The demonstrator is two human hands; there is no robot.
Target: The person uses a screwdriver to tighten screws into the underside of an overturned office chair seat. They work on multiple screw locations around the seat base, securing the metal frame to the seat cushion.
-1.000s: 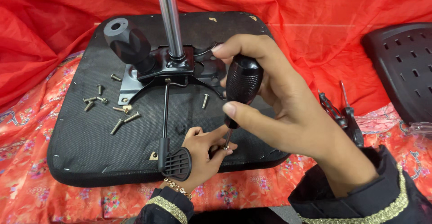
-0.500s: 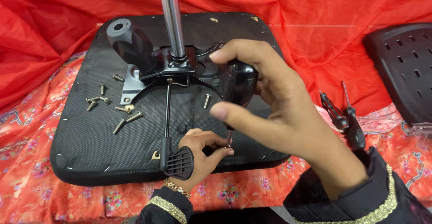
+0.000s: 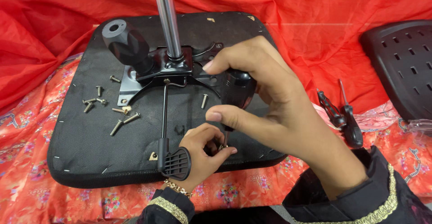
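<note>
the right hand (image 3: 270, 93) is wrapped around the black handle of a screwdriver (image 3: 236, 91) standing upright over the upturned chair seat (image 3: 81, 147). the left hand (image 3: 202, 154) pinches a screw (image 3: 223, 148) at its tip, near the seat's front edge. loose screws (image 3: 108, 109) lie scattered on the seat beside the metal bracket (image 3: 157, 71).

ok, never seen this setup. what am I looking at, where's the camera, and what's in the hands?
No machine here: a person works with two bare hands, filmed by a camera worn on the head, looking down. On red cloth lies an upturned black seat with a metal plate bolted on, a shiny column, a black knob and a lever. Loose screws lie on the seat. The right hand grips a black-handled screwdriver, tip down near the seat's front edge. The left hand pinches something small at the tip, too small to tell. More tools and a perforated black panel lie to the right.
</note>
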